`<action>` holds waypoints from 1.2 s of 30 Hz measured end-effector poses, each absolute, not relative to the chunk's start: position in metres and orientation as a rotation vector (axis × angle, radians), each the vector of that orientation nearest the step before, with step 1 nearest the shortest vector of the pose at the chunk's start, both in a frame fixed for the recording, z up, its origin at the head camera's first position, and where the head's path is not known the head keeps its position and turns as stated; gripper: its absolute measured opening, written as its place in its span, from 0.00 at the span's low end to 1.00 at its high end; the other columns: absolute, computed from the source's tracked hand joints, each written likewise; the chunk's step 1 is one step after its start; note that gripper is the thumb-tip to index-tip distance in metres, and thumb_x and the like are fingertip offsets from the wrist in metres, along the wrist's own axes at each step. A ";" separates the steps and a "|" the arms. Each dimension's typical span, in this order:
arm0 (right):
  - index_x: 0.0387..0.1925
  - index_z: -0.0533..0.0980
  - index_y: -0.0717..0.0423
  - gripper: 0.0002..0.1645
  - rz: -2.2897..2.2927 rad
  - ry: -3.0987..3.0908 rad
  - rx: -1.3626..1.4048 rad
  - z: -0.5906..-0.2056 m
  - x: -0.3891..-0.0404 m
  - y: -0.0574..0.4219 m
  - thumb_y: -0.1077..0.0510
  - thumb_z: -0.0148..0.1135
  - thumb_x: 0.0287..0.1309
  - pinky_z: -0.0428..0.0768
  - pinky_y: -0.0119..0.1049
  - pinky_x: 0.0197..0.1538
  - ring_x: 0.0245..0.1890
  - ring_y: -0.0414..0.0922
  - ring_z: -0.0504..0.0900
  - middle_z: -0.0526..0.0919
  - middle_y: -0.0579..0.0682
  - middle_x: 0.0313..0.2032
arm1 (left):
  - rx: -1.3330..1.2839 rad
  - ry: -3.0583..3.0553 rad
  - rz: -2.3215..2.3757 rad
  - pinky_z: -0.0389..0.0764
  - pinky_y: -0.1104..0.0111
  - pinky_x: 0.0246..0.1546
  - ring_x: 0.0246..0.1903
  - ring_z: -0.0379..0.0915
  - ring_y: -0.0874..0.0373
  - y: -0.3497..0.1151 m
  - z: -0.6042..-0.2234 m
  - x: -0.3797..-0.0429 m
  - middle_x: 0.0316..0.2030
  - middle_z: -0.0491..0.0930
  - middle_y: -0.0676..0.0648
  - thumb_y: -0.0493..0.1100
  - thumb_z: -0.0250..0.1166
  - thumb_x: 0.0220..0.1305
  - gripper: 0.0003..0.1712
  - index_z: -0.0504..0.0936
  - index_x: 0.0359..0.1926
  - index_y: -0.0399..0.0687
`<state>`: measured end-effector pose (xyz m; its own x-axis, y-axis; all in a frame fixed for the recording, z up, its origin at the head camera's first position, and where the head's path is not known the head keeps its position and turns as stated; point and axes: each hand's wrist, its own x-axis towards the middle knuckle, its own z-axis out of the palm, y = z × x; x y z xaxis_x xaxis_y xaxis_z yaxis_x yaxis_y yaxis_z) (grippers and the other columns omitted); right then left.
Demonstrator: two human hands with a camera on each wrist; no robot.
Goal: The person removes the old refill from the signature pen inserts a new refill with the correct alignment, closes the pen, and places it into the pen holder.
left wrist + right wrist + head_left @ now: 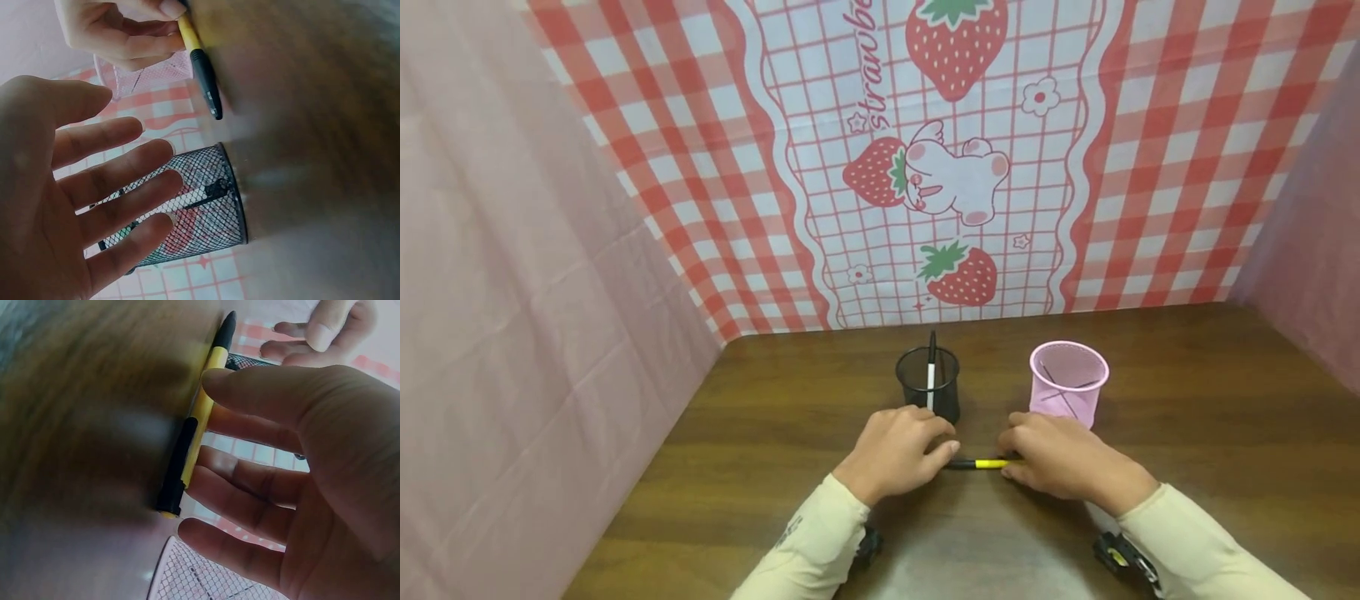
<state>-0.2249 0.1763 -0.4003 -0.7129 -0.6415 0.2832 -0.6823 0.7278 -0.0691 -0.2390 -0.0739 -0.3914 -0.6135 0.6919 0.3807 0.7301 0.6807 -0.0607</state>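
Note:
A yellow and black pen [988, 464] lies level, low over the table, between the two hands. My right hand [1060, 458] pinches its yellow barrel [203, 403] between thumb and fingers, the black clip end toward the palm side. My left hand [898, 450] hovers near the black tip [206, 84], fingers spread and relaxed, holding nothing in the left wrist view. Just beyond the left hand stands a black mesh pen cup [951, 396] with a black and white pen [932, 371] upright in it. A pink mesh cup [1070, 358] stands behind the right hand.
The brown wooden table [760, 467] runs back to a strawberry-print checked cloth [955, 158]. Pink curtains [550, 292] hang at both sides. Thin dark lines or sticks show in the pink cup.

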 end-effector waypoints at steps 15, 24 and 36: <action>0.22 0.79 0.36 0.12 0.266 -2.706 1.059 -0.403 -0.227 0.177 0.54 0.77 0.45 0.72 0.35 0.23 0.23 0.35 0.71 0.69 0.35 0.26 | -1.114 -2.552 -0.180 0.82 0.70 0.32 0.39 0.81 0.66 -0.075 -0.390 -0.237 0.40 0.85 0.62 0.57 0.60 0.71 0.14 0.89 0.44 0.61; 0.19 0.73 0.37 0.16 0.206 -2.675 1.043 -0.403 -0.227 0.175 0.57 0.73 0.47 0.70 0.35 0.22 0.21 0.34 0.67 0.66 0.34 0.23 | -1.103 -2.561 -0.184 0.80 0.70 0.30 0.37 0.81 0.67 -0.076 -0.392 -0.238 0.39 0.85 0.62 0.57 0.61 0.70 0.13 0.89 0.44 0.62; 0.26 0.70 0.43 0.15 0.280 -2.691 0.972 -0.400 -0.226 0.176 0.59 0.70 0.56 0.70 0.38 0.21 0.17 0.36 0.68 0.68 0.34 0.20 | -1.046 -2.551 -0.180 0.78 0.71 0.26 0.32 0.80 0.67 -0.076 -0.396 -0.239 0.36 0.85 0.61 0.57 0.62 0.69 0.12 0.89 0.42 0.62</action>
<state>-0.2264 0.1762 -0.4002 -0.7403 -0.5959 0.3112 -0.6472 0.7570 -0.0900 -0.2387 -0.0762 -0.3961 -0.6528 0.6502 0.3887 0.6983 0.7154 -0.0241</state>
